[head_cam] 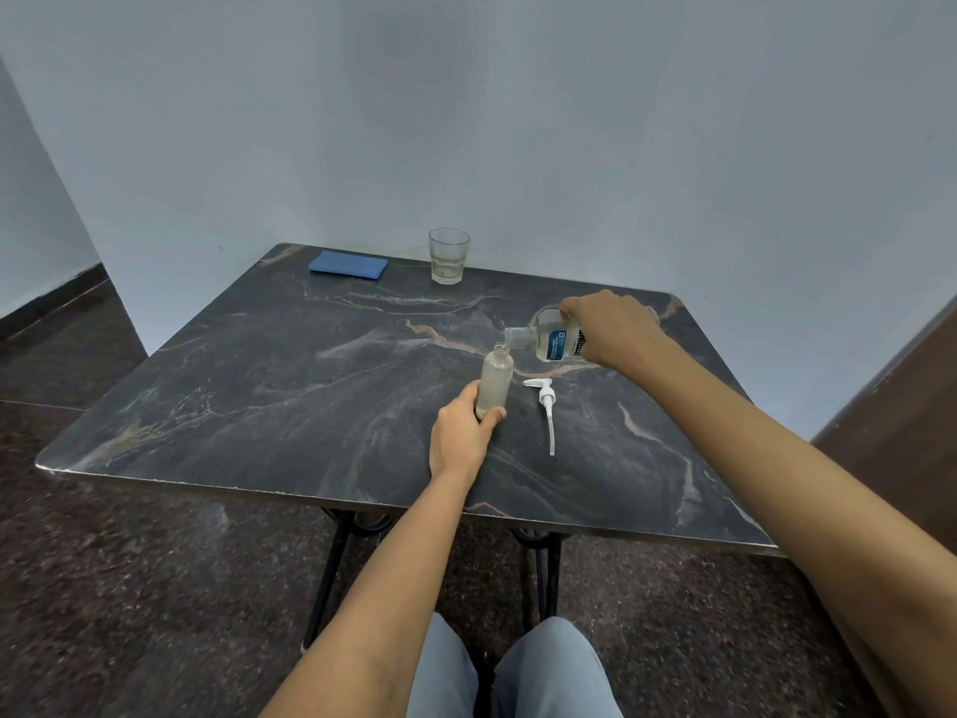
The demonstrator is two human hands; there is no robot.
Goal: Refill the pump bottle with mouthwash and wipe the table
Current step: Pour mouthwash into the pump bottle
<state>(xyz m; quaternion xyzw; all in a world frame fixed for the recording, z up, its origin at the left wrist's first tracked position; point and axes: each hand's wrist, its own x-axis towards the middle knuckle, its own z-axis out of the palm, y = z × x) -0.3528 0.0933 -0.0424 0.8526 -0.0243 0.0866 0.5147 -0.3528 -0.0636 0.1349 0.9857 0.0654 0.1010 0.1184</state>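
Note:
A frosted pump bottle (pixel 495 379) with its top off stands upright on the dark marble table (pixel 259 386). My left hand (pixel 462 433) grips its base. My right hand (pixel 614 327) holds a clear mouthwash bottle (pixel 550 339) with a blue label, tipped on its side, its open neck just above the pump bottle's mouth. The white pump head (pixel 545 408) with its long tube lies flat on the table just right of the pump bottle. A folded blue cloth (pixel 348 264) lies at the table's far left.
A clear drinking glass (pixel 448 255) with a little liquid stands at the far edge near the wall. Pale walls close the back and left. The table's front edge runs above my knees (pixel 518 671); dark speckled floor surrounds it.

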